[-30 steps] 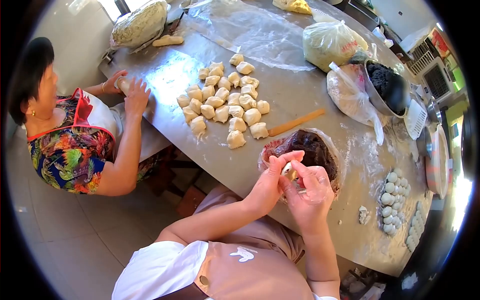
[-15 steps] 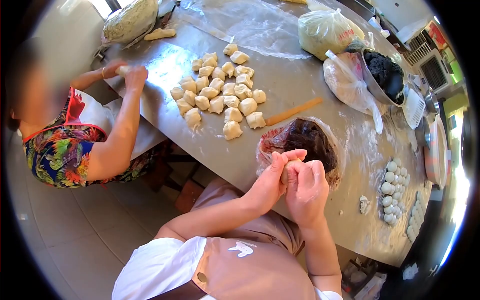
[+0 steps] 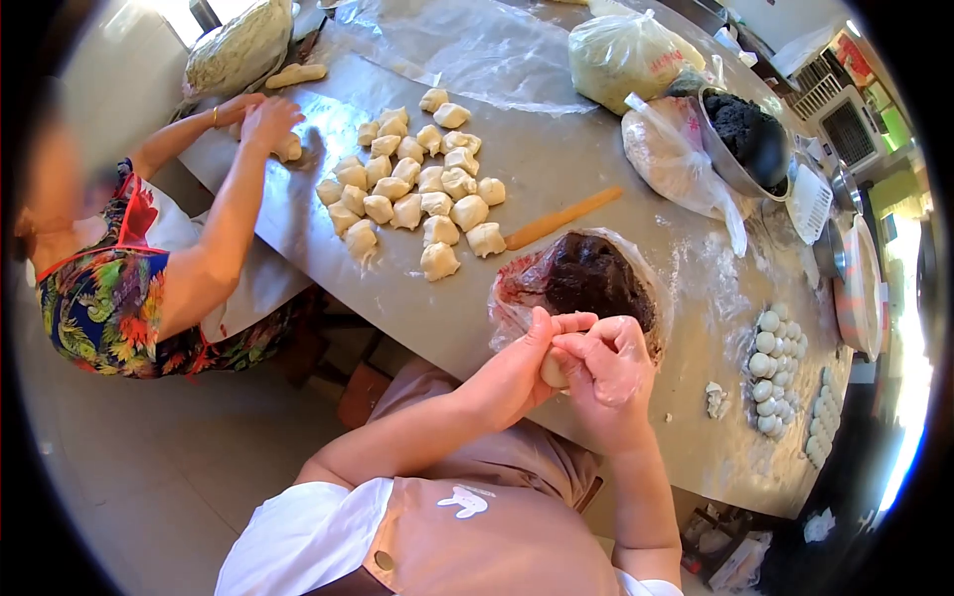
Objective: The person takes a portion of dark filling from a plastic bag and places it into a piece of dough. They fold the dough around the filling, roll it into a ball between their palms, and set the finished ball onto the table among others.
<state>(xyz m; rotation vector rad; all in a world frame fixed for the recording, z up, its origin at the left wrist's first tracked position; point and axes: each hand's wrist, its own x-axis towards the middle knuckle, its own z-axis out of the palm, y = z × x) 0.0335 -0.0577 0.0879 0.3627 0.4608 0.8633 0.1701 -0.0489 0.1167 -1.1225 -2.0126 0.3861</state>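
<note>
A small pale ball of dough (image 3: pixel 554 372) sits between my two hands, close above the table's near edge. My left hand (image 3: pixel 525 366) is wrapped round it from the left, thumb and fingers pointing up. From the other side my right hand (image 3: pixel 608 370) pinches the dough's top with thumb and bent fingers, which hide part of it. Just beyond my hands lies a dark brown mass of filling (image 3: pixel 596 280) in an opened clear plastic bag (image 3: pixel 515 303). A flat wooden stick (image 3: pixel 564 217) rests on the table behind the bag.
Several dough pieces (image 3: pixel 407 179) lie left of the stick. At the left a co-worker's hands (image 3: pixel 266 124) press dough on the metal table (image 3: pixel 537 149). To the right are rows of pale balls (image 3: pixel 778 363), a bowl of black filling (image 3: pixel 745 139) and tied plastic bags (image 3: pixel 636 65).
My hands have turned slightly around the dough, so more of the ball shows below my fingers. The co-worker's hands have lowered dough onto the table. The whole view has shifted slightly.
</note>
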